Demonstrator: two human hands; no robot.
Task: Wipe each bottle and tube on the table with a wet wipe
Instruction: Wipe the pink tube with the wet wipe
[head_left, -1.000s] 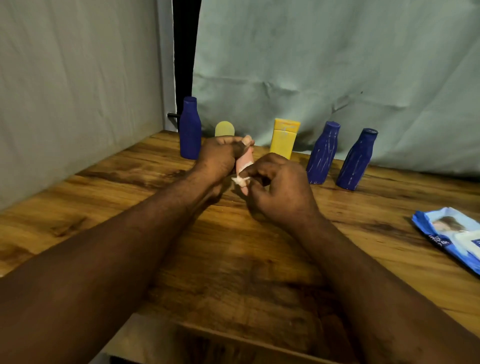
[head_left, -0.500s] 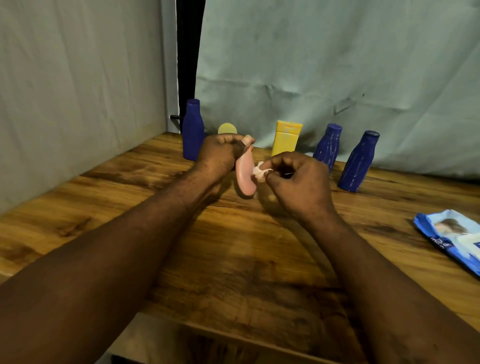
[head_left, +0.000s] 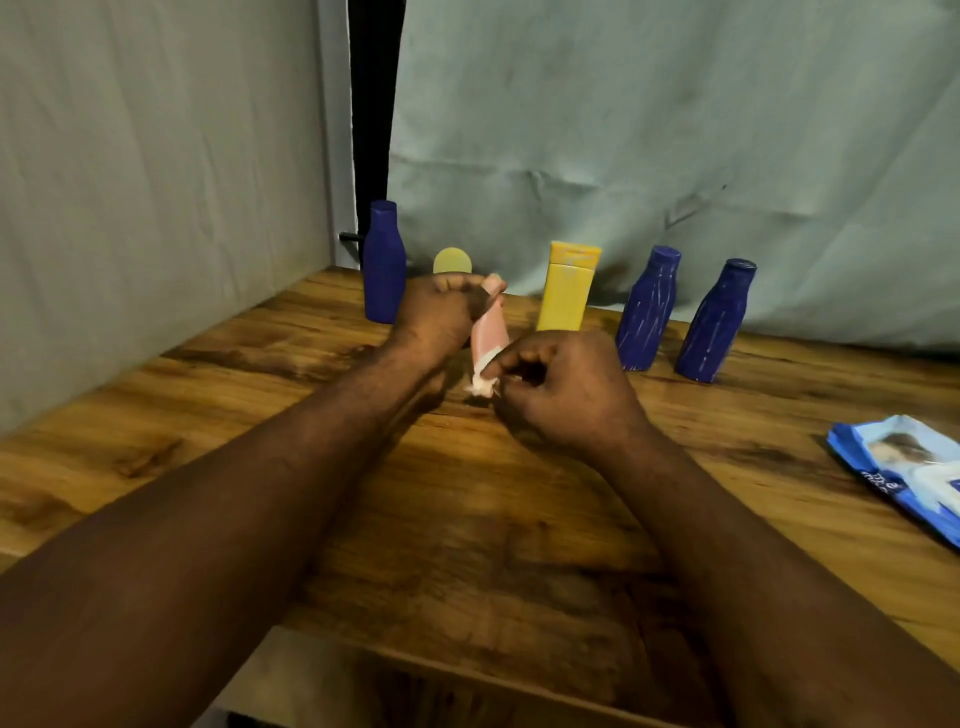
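Observation:
My left hand (head_left: 441, 317) grips the top end of a small pink tube (head_left: 488, 332) held above the wooden table (head_left: 467, 519). My right hand (head_left: 561, 389) pinches a crumpled white wet wipe (head_left: 480, 384) against the tube's lower end. Along the back of the table stand a dark blue bottle (head_left: 384, 262), a pale yellow round-topped item (head_left: 453, 261) half hidden behind my left hand, a yellow tube (head_left: 569, 286), and two more blue bottles (head_left: 649, 309) (head_left: 717, 322).
A blue wet-wipe pack (head_left: 904, 473) lies flat at the right edge of the table. Cloth backdrops hang behind and to the left. The table's front edge runs close below my forearms.
My right hand has brought the wipe from beside the tube's middle down to its lower end. The tube stays in my left hand, now more upright.

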